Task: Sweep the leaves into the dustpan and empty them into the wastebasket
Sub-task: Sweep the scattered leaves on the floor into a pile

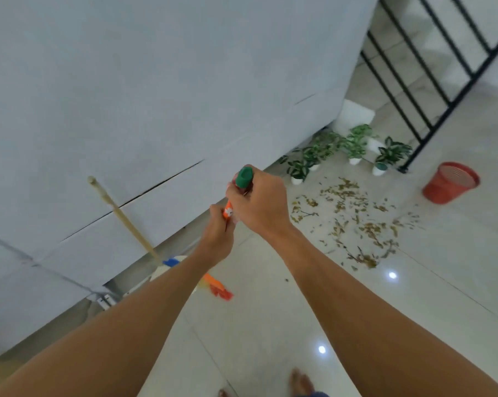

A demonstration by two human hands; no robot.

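Note:
Both hands grip an orange broom handle with a green cap (244,176). My right hand (259,200) holds the top just under the cap, and my left hand (217,234) holds it a little lower. The orange and red bristles (219,290) hang over the floor below my left forearm. Dry brown leaves (353,219) lie scattered over the pale tiles to the right. A red wastebasket (449,183) stands beyond them at the far right. A wooden-handled dustpan (122,216) with a blue and white base leans against the wall on the left, partly hidden by my left arm.
A white wall (156,96) fills the left and centre. Several small potted plants (353,151) in white pots line its base behind the leaves. A black metal railing (431,90) rises at the upper right. My bare feet (300,382) show at the bottom edge.

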